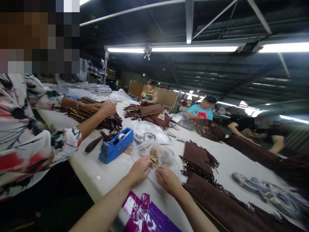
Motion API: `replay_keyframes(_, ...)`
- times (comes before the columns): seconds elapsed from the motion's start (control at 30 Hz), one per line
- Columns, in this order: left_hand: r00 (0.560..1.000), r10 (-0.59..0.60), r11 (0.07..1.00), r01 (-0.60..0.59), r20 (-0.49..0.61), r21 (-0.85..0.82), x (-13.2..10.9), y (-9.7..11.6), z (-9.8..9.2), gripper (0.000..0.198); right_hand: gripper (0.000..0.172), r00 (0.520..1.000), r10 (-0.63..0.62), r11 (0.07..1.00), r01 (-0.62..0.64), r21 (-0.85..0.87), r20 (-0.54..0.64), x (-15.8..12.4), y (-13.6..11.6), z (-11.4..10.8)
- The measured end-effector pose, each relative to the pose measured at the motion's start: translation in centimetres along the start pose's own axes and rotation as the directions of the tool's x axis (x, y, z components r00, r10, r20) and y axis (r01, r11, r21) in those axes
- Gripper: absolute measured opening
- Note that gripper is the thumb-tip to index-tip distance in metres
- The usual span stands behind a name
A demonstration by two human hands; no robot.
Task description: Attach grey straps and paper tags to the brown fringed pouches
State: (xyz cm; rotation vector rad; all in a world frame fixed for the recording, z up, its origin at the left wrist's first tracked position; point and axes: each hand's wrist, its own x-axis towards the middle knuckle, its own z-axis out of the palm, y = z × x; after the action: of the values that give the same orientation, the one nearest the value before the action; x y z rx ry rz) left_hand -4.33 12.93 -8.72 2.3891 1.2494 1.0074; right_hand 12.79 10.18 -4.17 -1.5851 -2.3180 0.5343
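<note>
A clear plastic bag (pixel 170 158) lies on the table in front of me, with several small tan cardboard tags (pixel 154 156) in its opening. My left hand (pixel 140 169) is closed on the bag's left side, its fingertips beside the tags. On the other side my right hand (pixel 167 180) is closed too, its curled fingers gripping the bag near the lower ends of the tags. The fingertips are partly hidden, so whether either hand also pinches a tag cannot be made out. Below my hands lies a shiny purple plastic package (pixel 147 214).
A blue tape dispenser (pixel 116 146) stands left of the bag. Brown fringed suede bags (pixel 198 159) lie to the right, beside wrapped coiled straps (pixel 267 190). At left, a co-worker's hands (pixel 106 108) are over brown zippered pieces (pixel 82 114). Other people work across the table (pixel 224 161).
</note>
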Motion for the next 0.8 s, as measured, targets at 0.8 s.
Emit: replay_keyframes(0.8,0.997,0.038,0.922,-0.060,-0.065,-0.382,1.1,11.8,-1.6,0.025,0.033,0.993,0.088,0.337,0.041,0.940,-0.075,-16.1,3.0,-14.0)
